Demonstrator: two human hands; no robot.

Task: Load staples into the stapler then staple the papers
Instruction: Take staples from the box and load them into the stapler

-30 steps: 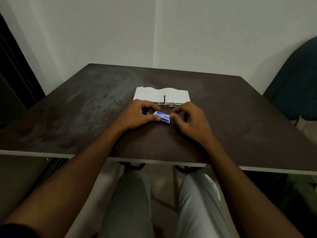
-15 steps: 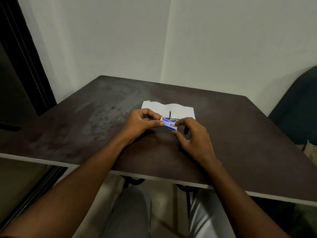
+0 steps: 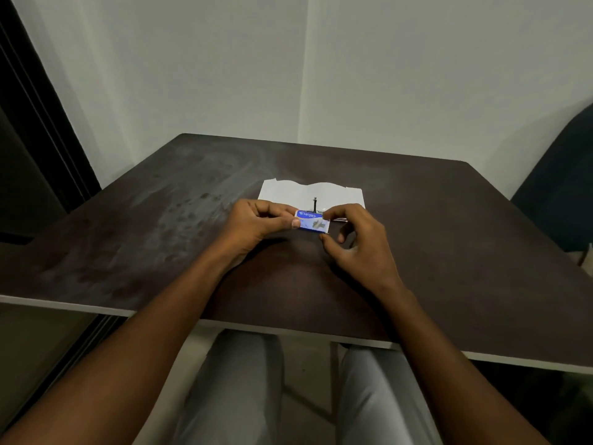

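Two hands meet at the centre of the frame over a small blue staple box. From the left, the left hand has its fingers curled around the box's left end, thumb pressed along the near face, so the box sits clamped and level just above the table. That grip looks meant to steady the box while the other hand opens it. The right hand is half open: its forefinger tip touches the box's top right edge, the thumb hangs free below the box, and the other fingers are loosely bent, gripping nothing. I judge it is feeling for the flap or sleeve end to slide the box open, so the loading step has barely begun.

Just behind the box, in the middle of the frame, the papers lie flat on the table, their far edge wavy. On them sits the stapler, mostly hidden by the box and fingers; a thin dark upright part shows above the box, and a sliver of metal shows to the right of it. Whether it stands open I cannot tell for sure. Nothing else lies on the table near the hands, so only the box itself screens the stapler. At the far right edge a dark chair stands clear of the work
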